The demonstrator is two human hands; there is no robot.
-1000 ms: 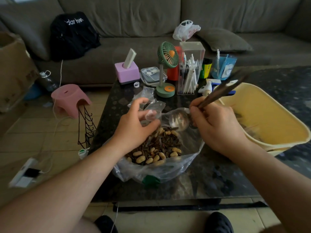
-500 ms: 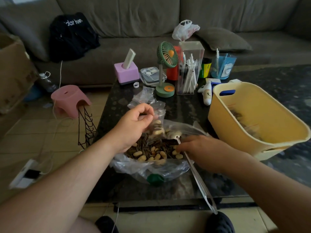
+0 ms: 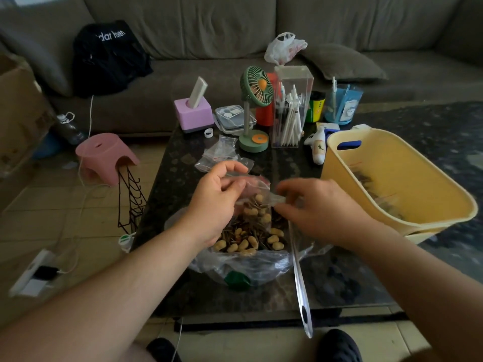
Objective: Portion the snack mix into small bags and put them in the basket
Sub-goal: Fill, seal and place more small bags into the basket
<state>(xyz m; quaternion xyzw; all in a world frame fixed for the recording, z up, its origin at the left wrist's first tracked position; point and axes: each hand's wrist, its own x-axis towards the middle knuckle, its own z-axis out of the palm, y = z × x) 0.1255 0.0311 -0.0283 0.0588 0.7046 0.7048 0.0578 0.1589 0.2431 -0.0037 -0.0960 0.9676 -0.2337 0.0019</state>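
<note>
A dark stone table (image 3: pixel 183 163) is filling the centre of the frame, with a grey sofa (image 3: pixel 235 27) running across the top and tiled floor at the left. A pink stool (image 3: pixel 104 155) is standing at the left, a green fan (image 3: pixel 256 87) and a clear pen box (image 3: pixel 290 111) sitting at upper centre. At lower centre a big bag (image 3: pixel 248 265) is lying open, holding snack mix (image 3: pixel 248 236), with a spoon (image 3: pixel 300 288) leaning out toward the bottom edge. Just above it, the left hand (image 3: pixel 217 205) and right hand (image 3: pixel 321 210) are pinching the mouth of a small bag (image 3: pixel 257 202) of mix between them. The yellow basket (image 3: pixel 392 226) at the right is holding filled bags.
</note>
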